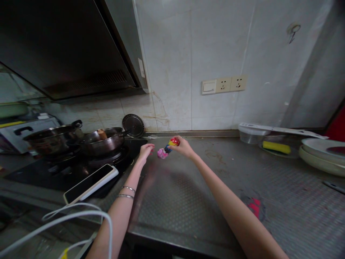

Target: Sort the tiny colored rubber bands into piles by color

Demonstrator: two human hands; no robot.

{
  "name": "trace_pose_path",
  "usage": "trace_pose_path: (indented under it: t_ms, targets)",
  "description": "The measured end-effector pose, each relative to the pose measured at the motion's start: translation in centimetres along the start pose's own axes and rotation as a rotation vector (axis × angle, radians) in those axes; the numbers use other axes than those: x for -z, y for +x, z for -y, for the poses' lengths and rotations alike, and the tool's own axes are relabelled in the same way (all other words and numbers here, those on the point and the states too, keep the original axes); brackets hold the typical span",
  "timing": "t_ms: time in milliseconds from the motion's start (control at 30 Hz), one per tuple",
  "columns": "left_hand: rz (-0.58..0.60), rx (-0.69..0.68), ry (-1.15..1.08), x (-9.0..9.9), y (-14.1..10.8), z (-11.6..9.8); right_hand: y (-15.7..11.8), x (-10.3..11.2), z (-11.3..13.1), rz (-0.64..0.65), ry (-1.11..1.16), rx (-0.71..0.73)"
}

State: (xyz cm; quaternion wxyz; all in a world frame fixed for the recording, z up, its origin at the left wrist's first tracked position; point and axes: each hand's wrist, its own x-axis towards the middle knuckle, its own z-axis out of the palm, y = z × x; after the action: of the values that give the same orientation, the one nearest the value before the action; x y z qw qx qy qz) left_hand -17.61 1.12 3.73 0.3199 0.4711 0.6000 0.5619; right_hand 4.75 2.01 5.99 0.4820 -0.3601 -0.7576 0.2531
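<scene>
My right hand [183, 146] is closed around a small colourful item [173, 142] with a shiny red top, a yellow band and a blue lower part, tilted down to the left over the metal counter [172, 201]. At its lower end is a crumpled pink piece [162, 153]; whether the two are joined is unclear. My left hand [146, 151] is just left of the pink piece, its fingers apart and pointing toward it, with nothing in them. Two silver bangles [126, 196] circle the left forearm.
Left are a stove with two pans [104, 142], a round dark lid [133, 126], and a phone [90, 183] on a white power bank with cables. Right are a plastic container [253, 133], yellow sponge [276, 147], stacked plates [322, 158] and a red-pink item [254, 207].
</scene>
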Motion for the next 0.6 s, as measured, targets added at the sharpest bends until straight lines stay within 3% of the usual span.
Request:
trace_pose_path:
  t_ms: [200, 267, 433, 600]
  targets:
    - [0.596, -0.031, -0.137, -0.9, -2.8, -2.3, -0.1, -0.6, 1.4, 0.039, -0.047, 0.021]
    - [0.719, -0.028, -0.116, -1.2, -3.5, -2.7, -0.2, -0.8, 1.8, 0.050, -0.056, 0.022]
    - [0.758, -0.029, -0.092, -1.2, -3.7, -2.9, -0.2, -1.7, 1.8, 0.019, 0.004, 0.024]
    - [0.592, 0.025, -0.139, -0.9, -2.6, -2.3, 0.1, -1.8, 0.9, -0.042, 0.096, -0.050]
